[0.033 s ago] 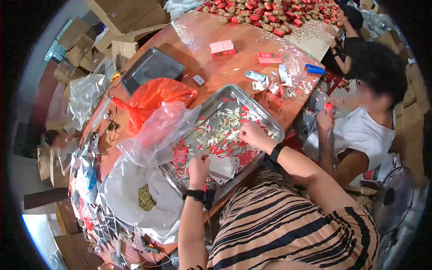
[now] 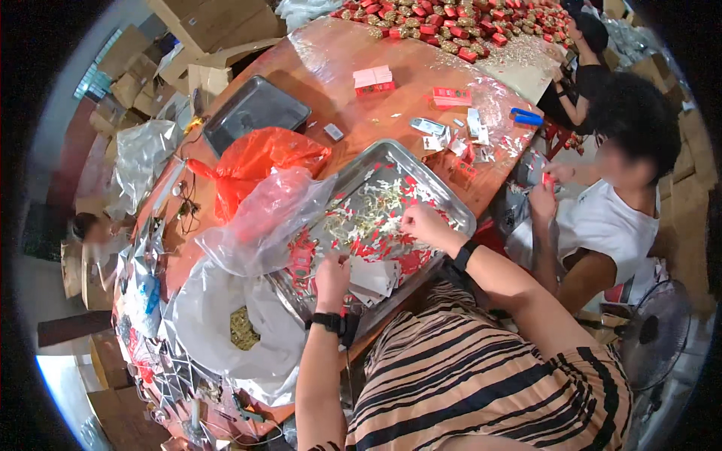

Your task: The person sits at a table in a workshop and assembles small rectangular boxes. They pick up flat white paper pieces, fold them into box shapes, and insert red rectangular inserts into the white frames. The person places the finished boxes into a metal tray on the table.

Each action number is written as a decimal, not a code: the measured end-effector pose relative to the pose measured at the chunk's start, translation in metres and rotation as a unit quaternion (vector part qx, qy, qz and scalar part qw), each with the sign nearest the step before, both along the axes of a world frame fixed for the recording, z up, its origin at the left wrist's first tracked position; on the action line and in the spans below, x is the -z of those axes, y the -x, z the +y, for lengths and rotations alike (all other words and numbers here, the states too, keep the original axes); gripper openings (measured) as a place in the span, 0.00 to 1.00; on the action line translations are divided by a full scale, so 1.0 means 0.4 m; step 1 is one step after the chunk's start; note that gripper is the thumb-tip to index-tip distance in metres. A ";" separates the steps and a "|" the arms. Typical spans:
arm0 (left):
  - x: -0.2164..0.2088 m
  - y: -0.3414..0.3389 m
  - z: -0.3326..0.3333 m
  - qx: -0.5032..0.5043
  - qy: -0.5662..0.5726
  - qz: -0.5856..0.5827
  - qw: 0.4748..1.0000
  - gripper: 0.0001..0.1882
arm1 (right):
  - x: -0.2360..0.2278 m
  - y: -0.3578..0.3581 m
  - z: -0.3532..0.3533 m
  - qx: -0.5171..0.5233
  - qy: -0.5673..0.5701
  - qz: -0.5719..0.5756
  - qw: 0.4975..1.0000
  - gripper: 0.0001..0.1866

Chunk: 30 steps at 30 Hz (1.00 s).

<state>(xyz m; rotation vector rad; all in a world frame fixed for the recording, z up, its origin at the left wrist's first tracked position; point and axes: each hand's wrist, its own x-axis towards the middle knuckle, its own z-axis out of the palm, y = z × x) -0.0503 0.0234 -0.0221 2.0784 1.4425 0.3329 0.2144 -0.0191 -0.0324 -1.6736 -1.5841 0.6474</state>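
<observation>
A metal tray (image 2: 462,209) sits in front of me, scattered with red and white paper bits and pale yellowish shreds (image 2: 374,201). My right hand (image 2: 423,225) is over the tray's right half, fingertips pinched together at the white bits; what they hold is too small to make out. At the tray's near left side, my left hand (image 2: 332,276) is closed, and its fingers hide whatever is in them. Right beside it lies a fanned stack of white cards (image 2: 374,281). Red printed cards (image 2: 302,254) lie in the tray just beyond the left hand.
Left of the tray are a clear plastic bag (image 2: 263,222), a red plastic bag (image 2: 274,161) and a white bag (image 2: 207,334) with golden shreds. Beyond stand a dark tray (image 2: 256,116), red card stacks (image 2: 374,84) and a blue stapler (image 2: 526,116). A co-worker (image 2: 602,214) sits at right.
</observation>
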 end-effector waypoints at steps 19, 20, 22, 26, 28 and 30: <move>-0.016 -0.024 -0.001 0.408 -0.175 0.080 0.892 0.18 | -0.220 0.069 -0.129 0.105 0.074 0.242 0.962 0.07; -0.014 -0.022 -0.001 0.414 -0.196 0.069 0.886 0.18 | -0.217 0.071 -0.137 0.103 0.064 0.233 0.965 0.07; -0.009 -0.010 -0.007 0.423 -0.201 0.077 0.880 0.19 | -0.219 0.077 -0.150 0.116 0.052 0.220 0.967 0.07; -0.031 0.005 -0.013 0.436 -0.224 0.054 0.870 0.20 | -0.264 0.101 -0.157 0.132 0.037 0.218 0.966 0.07; -0.019 0.011 -0.021 0.435 -0.237 0.031 0.868 0.19 | -0.276 0.116 -0.170 0.140 0.048 0.228 0.963 0.07; -0.001 0.011 -0.021 0.442 -0.229 0.044 0.866 0.18 | -0.238 0.109 -0.175 0.123 0.027 0.141 0.982 0.07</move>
